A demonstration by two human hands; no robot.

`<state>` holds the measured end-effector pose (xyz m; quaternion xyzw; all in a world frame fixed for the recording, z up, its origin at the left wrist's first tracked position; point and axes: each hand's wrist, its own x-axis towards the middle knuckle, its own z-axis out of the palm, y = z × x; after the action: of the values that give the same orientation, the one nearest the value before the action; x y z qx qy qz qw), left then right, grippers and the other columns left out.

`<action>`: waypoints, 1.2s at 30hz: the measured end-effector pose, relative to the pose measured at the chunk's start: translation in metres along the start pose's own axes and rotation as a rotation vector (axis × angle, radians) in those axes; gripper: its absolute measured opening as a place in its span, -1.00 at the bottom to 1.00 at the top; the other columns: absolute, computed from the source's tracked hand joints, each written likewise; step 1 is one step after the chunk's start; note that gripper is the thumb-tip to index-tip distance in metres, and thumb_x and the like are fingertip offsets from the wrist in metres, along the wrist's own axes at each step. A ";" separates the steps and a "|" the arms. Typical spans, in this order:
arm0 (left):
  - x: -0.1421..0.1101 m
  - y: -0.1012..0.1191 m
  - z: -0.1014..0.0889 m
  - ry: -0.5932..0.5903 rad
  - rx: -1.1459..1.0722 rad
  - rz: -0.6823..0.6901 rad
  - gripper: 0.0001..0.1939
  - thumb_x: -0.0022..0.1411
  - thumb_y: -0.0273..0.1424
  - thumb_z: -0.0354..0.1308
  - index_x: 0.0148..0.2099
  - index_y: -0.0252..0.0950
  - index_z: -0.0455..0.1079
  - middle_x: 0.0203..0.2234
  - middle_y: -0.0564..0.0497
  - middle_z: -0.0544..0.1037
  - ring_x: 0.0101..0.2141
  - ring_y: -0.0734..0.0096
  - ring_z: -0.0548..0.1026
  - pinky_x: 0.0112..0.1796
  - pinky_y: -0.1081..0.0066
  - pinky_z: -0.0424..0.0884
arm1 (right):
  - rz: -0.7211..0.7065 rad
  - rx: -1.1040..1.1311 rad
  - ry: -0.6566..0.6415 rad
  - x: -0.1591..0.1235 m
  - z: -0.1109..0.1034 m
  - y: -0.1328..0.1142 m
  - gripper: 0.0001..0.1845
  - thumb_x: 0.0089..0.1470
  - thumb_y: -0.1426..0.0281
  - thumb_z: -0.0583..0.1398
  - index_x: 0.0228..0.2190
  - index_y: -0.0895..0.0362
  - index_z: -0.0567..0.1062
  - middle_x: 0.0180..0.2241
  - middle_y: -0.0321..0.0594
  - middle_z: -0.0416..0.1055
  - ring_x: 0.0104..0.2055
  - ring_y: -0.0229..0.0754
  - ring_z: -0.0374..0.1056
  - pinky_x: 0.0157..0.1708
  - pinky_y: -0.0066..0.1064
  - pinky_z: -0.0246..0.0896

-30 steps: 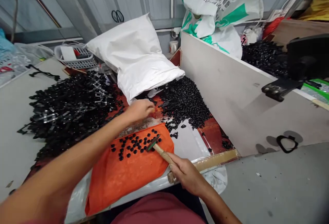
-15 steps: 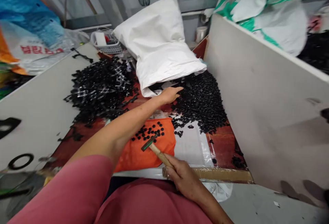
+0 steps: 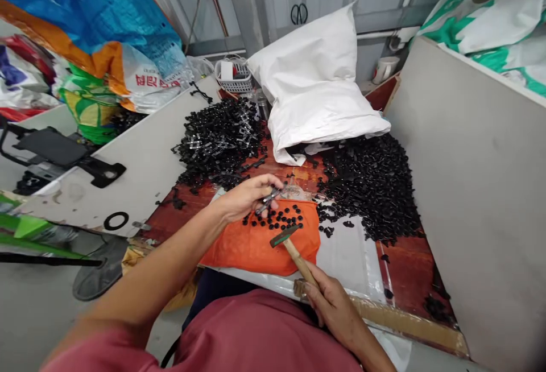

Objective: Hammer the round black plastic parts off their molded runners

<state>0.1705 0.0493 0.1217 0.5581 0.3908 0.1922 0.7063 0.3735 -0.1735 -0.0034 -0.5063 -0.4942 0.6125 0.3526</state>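
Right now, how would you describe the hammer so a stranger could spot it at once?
Start at the big white sack on the table, then come forward to the orange cloth dotted with small round black pieces. The hammer is over the cloth's right-hand part, held by the right hand. Its wooden handle and green-marked head set it apart from the black pieces.

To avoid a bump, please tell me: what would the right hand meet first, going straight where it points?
Led by its hammer, the right hand would probably meet the round black pieces on the orange cloth first; the hammer's height is unclear.
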 end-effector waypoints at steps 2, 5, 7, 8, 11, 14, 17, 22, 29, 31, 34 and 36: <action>-0.026 -0.017 -0.017 0.082 -0.061 -0.018 -0.56 0.14 -0.17 0.38 -0.07 -0.29 0.35 -0.42 0.02 0.52 -0.46 0.47 0.48 -0.53 0.54 0.29 | 0.027 0.000 0.008 0.000 0.002 0.001 -0.34 0.37 0.08 0.03 0.37 0.07 0.23 -0.53 -0.44 0.13 -0.56 -0.30 0.07 -0.58 -0.51 0.03; -0.051 -0.038 -0.038 0.196 -0.117 -0.041 -0.51 0.09 -0.16 0.41 -0.05 -0.30 0.36 -0.45 0.02 0.51 -0.49 0.53 0.42 -0.53 0.58 0.22 | 0.095 0.016 0.056 0.000 0.004 0.000 -0.26 0.33 0.01 0.06 0.38 0.09 0.21 -0.54 -0.45 0.11 -0.58 -0.30 0.04 -0.60 -0.49 0.01; -0.062 -0.049 -0.050 0.241 -0.163 -0.055 -0.50 0.09 -0.16 0.39 -0.01 -0.28 0.36 -0.48 0.05 0.47 -0.51 0.56 0.35 -0.58 0.61 0.07 | 0.144 0.021 0.101 0.000 0.005 -0.001 -0.19 0.28 -0.04 0.10 0.39 0.11 0.19 -0.56 -0.45 0.10 -0.59 -0.29 0.03 -0.61 -0.48 0.00; -0.066 -0.054 -0.056 0.253 -0.180 -0.056 -0.50 0.10 -0.15 0.38 0.00 -0.27 0.35 -0.51 0.09 0.42 -0.54 0.58 0.29 -0.59 0.61 -0.01 | 0.167 0.018 0.120 0.001 0.005 -0.001 -0.15 0.26 -0.07 0.11 0.40 0.12 0.18 -0.57 -0.46 0.08 -0.60 -0.28 0.03 -0.62 -0.47 0.00; -0.074 -0.068 -0.072 0.308 -0.120 -0.031 -0.50 0.11 -0.11 0.34 0.00 -0.26 0.38 -0.52 0.17 0.29 -0.60 0.64 0.09 -0.59 0.58 -0.08 | 0.208 0.009 0.155 0.003 0.007 -0.002 -0.11 0.26 -0.09 0.11 0.42 0.13 0.14 -0.59 -0.48 0.05 -0.61 -0.29 0.01 -0.62 -0.47 -0.02; -0.073 -0.078 -0.093 0.394 0.102 -0.013 -0.56 0.12 -0.10 0.29 -0.06 -0.28 0.41 -0.43 0.12 0.36 -0.57 0.62 0.11 -0.56 0.55 0.04 | 0.213 0.012 0.176 0.008 0.011 -0.003 -0.14 0.28 -0.07 0.11 0.42 0.11 0.13 -0.57 -0.48 0.07 -0.60 -0.30 -0.01 -0.61 -0.48 -0.05; -0.064 -0.087 -0.116 0.500 0.359 0.026 -0.69 0.20 -0.15 0.18 -0.14 -0.27 0.40 -0.37 0.07 0.44 -0.46 0.49 0.27 -0.46 0.51 0.18 | 0.237 0.018 0.205 0.014 0.018 -0.005 -0.13 0.27 -0.07 0.12 0.42 0.10 0.13 -0.58 -0.48 0.07 -0.60 -0.29 0.01 -0.62 -0.47 -0.02; -0.045 -0.100 -0.135 0.502 0.614 0.113 -0.77 0.25 -0.21 0.08 -0.19 -0.24 0.40 -0.35 0.06 0.51 -0.30 0.35 0.40 -0.23 0.43 0.28 | 0.258 0.027 0.254 0.019 0.028 -0.015 -0.15 0.26 -0.05 0.15 0.40 0.10 0.17 -0.56 -0.47 0.04 -0.57 -0.27 0.02 -0.60 -0.48 -0.01; -0.036 -0.106 -0.133 0.389 0.603 0.157 -0.73 0.31 -0.16 0.03 -0.16 -0.25 0.40 -0.29 0.06 0.54 -0.26 0.34 0.44 -0.17 0.42 0.29 | 0.253 -0.027 0.211 0.024 0.032 -0.028 -0.19 0.33 -0.03 0.09 0.42 0.12 0.11 -0.54 -0.48 0.00 -0.54 -0.28 -0.05 -0.54 -0.47 -0.07; -0.034 -0.108 -0.133 0.377 0.608 0.162 -0.73 0.30 -0.17 0.03 -0.16 -0.25 0.40 -0.30 0.05 0.53 -0.26 0.33 0.44 -0.16 0.41 0.29 | 0.247 -0.047 0.196 0.026 0.033 -0.030 -0.21 0.33 -0.01 0.09 0.42 0.11 0.12 -0.54 -0.47 0.01 -0.53 -0.27 -0.05 -0.53 -0.45 -0.06; -0.031 -0.113 -0.134 0.380 0.626 0.147 -0.74 0.29 -0.18 0.05 -0.16 -0.24 0.42 -0.36 0.06 0.52 -0.28 0.32 0.44 -0.20 0.42 0.31 | 0.254 -0.085 0.189 0.028 0.033 -0.032 -0.25 0.33 0.01 0.09 0.39 0.11 0.19 -0.53 -0.44 0.04 -0.52 -0.26 -0.02 -0.53 -0.45 -0.03; -0.029 -0.118 -0.136 0.386 0.632 0.138 -0.75 0.28 -0.19 0.08 -0.16 -0.23 0.44 -0.40 0.07 0.52 -0.28 0.31 0.44 -0.21 0.43 0.32 | 0.239 -0.126 0.206 0.030 0.033 -0.033 -0.28 0.32 0.02 0.11 0.36 0.10 0.26 -0.53 -0.42 0.09 -0.52 -0.25 0.03 -0.54 -0.45 0.03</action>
<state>0.0291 0.0802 0.0110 0.7271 0.5183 0.2106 0.3979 0.3320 -0.1454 0.0202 -0.6426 -0.4291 0.5629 0.2934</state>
